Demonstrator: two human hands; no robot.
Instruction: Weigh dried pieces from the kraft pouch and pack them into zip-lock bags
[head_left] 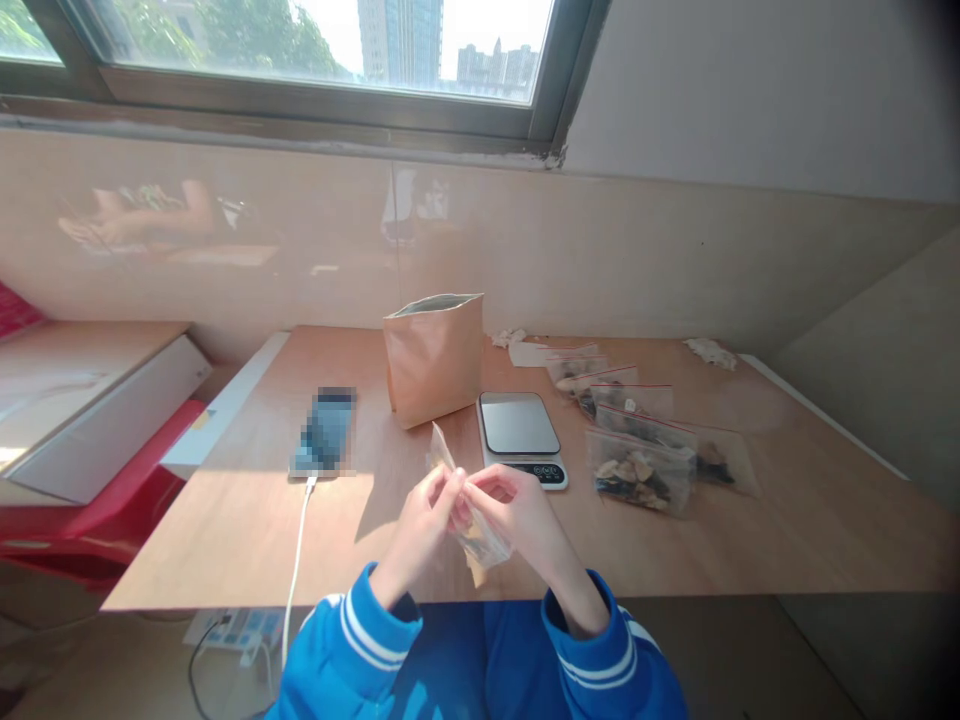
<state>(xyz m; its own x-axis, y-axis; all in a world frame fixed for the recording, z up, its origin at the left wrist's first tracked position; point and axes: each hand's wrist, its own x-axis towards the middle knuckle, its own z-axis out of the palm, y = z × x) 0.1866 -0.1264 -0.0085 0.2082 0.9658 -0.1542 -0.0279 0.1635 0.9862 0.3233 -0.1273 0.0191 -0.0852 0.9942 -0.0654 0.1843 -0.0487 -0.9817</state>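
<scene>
Both hands meet over the near middle of the table, pinching a clear plastic zip bag [487,545] between them. My left hand [424,515] grips its upper edge with thumb and fingers. Beside it, my right hand [517,510] pinches the same edge, the fingertips of both almost touching. The bag hangs tilted; its contents are hard to make out behind the fingers. Just beyond the right hand lies a white kitchen scale [519,425] with a bare metal plate. Behind the left hand a brown paper pouch [435,365] stands upright with its top open.
Several filled zip bags [641,475] overlap on the right of the table [787,540]. A phone [324,435] lies on the left, its white cable [298,550] running over the front edge. Crumpled tissue [710,352] sits at the back right. A red stool [112,520] stands at left.
</scene>
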